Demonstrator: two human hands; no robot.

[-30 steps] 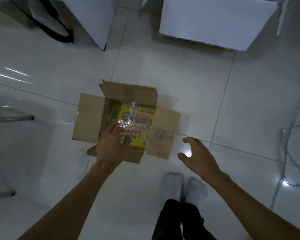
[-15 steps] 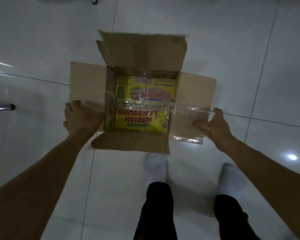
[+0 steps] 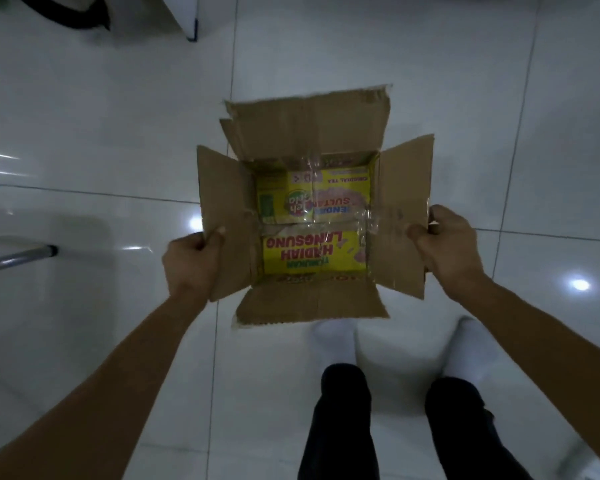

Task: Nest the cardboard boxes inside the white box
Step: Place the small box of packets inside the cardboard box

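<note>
A brown cardboard box with its four flaps spread hangs above the floor in front of me. Its inner bottom shows yellow printed panels with red lettering and strips of clear tape. My left hand grips the left flap, thumb on top. My right hand grips the right flap the same way. The white box is outside the view, apart from a white corner at the top edge that may belong to it.
Glossy white floor tiles lie all around, with light glare spots. A metal bar juts in from the left. A black strap lies at the top left. My socked feet stand just below the box.
One second ago the box lay on the floor with only my left hand on it. Both hands then took the side flaps; now the box is lifted and its flaps are tilted upward.
</note>
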